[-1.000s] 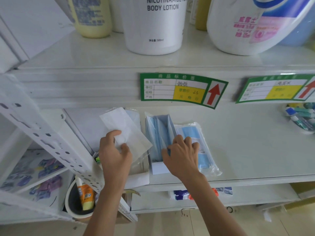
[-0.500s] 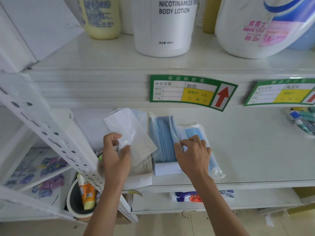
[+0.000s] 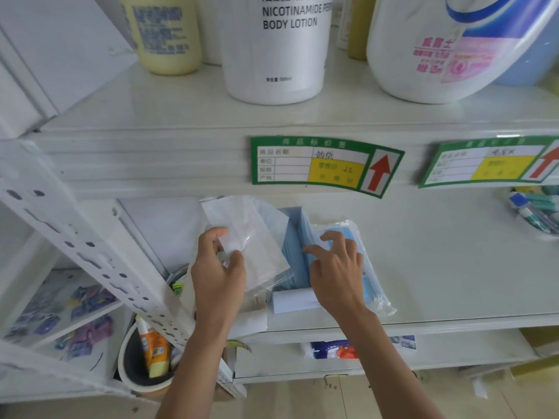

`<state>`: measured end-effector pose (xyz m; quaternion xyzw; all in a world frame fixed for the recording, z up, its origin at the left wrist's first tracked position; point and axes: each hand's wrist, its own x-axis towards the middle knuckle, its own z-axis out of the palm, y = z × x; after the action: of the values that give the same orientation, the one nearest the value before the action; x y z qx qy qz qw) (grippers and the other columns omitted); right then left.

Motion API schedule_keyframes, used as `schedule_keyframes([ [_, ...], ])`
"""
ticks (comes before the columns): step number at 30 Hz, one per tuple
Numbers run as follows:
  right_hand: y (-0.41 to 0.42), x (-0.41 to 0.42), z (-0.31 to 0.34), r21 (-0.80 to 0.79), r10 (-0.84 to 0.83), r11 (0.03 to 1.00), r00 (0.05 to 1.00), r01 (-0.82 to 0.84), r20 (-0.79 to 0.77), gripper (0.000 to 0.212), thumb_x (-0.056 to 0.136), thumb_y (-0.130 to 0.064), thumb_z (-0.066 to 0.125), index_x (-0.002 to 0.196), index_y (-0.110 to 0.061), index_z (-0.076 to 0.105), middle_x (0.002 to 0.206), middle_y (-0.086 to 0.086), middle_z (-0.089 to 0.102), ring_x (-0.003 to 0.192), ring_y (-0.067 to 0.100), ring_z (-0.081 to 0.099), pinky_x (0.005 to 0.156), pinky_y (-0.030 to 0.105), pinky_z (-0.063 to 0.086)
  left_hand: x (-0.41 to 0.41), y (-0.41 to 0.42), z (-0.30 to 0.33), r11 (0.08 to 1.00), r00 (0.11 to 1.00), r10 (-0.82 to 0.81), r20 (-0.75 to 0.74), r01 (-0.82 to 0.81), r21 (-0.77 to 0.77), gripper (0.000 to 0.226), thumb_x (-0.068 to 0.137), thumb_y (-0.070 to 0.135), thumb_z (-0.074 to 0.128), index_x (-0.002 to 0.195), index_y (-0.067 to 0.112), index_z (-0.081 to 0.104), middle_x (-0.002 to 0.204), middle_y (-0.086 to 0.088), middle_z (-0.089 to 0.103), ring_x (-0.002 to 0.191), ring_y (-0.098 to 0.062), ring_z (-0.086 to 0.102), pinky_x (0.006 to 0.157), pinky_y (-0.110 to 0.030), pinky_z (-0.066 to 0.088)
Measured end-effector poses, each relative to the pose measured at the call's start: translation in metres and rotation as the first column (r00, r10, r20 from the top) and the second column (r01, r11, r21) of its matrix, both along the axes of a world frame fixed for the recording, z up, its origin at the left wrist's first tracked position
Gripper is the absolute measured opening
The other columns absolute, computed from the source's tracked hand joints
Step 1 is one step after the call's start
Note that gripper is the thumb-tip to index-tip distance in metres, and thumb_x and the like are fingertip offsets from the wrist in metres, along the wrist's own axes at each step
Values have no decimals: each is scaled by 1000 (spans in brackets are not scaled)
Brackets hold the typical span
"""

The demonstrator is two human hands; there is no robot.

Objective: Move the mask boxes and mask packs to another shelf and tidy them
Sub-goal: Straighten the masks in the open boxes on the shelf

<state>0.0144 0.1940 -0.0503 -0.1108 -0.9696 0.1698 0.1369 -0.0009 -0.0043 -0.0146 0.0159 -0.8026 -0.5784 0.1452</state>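
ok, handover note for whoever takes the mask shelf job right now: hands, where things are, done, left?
Left hand: pinches a clear pack of white masks, lifted above the open box at the shelf's left end.
Right hand: fingers spread, resting on the blue mask pack lying flat on the middle shelf; no grip visible.
Upright blue masks stand in a white box between the hands.
Done: boxes and packs sit on this shelf.
Left: seat the white pack, square up the blue pack.
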Motion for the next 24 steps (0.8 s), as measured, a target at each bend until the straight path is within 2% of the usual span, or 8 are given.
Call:
schedule_keyframes([
  [3,1,1,0,54,-13,998,1000,12,22,32,97,-30,45,114,-32,72,142,-1,46,127,26,39,102,41,33,-6,3,10,982,1000,-21,-4,20,-185,41,92,5,60,130,22,54,95,15,53,86,20,52,67,-3,39],
  [7,-2,-2,1,-131,-52,990,998,56,32,51,95,-53,28,106,-32,74,135,-7,51,118,20,43,100,39,34,-10,28,22,935,997,-73,-32,57,-350,44,92,6,59,135,15,53,96,5,54,82,-9,53,73,-19,36],
  [11,-1,-7,-5,-270,-47,962,999,48,11,36,92,-56,52,105,-30,73,125,-11,54,115,18,47,102,36,34,-12,58,20,920,994,-107,18,106,-376,51,95,9,55,145,15,44,84,5,52,77,-20,58,69,-28,41],
  [16,3,-7,-10,-313,-24,950,998,6,-55,23,94,-36,62,115,-32,71,142,-6,49,133,23,39,109,38,28,-13,77,13,902,985,-174,12,164,-400,65,99,19,54,156,22,23,91,-8,65,80,-26,66,65,-29,45],
  [18,5,-1,-8,-315,13,948,994,-48,-112,22,99,-35,54,109,-39,73,151,-5,44,140,23,29,113,40,21,-12,80,5,892,967,-256,10,240,-384,73,102,34,52,159,35,8,113,-9,69,84,-22,69,70,-30,52],
  [20,2,5,3,-489,29,869,995,-73,-96,30,99,-51,38,98,-57,68,152,-9,43,142,16,23,114,39,14,-9,82,-1,883,924,-375,69,379,-276,76,101,49,47,156,49,-6,148,0,54,104,-18,70,90,-34,55],
  [22,1,9,8,-639,-3,768,999,-25,-44,38,91,-73,23,115,-69,52,152,-9,43,144,13,21,119,43,12,-6,83,-5,867,881,-463,97,473,-159,76,96,67,40,150,60,-13,160,9,38,115,-1,63,100,-29,48],
  [24,6,9,8,-656,30,754,1000,-29,-9,76,81,-87,14,140,-51,46,156,-8,40,147,14,19,121,50,12,-5,81,-9,850,854,-511,99,519,-91,74,90,80,33,146,66,-13,162,14,31,106,23,51,96,-18,38],
])
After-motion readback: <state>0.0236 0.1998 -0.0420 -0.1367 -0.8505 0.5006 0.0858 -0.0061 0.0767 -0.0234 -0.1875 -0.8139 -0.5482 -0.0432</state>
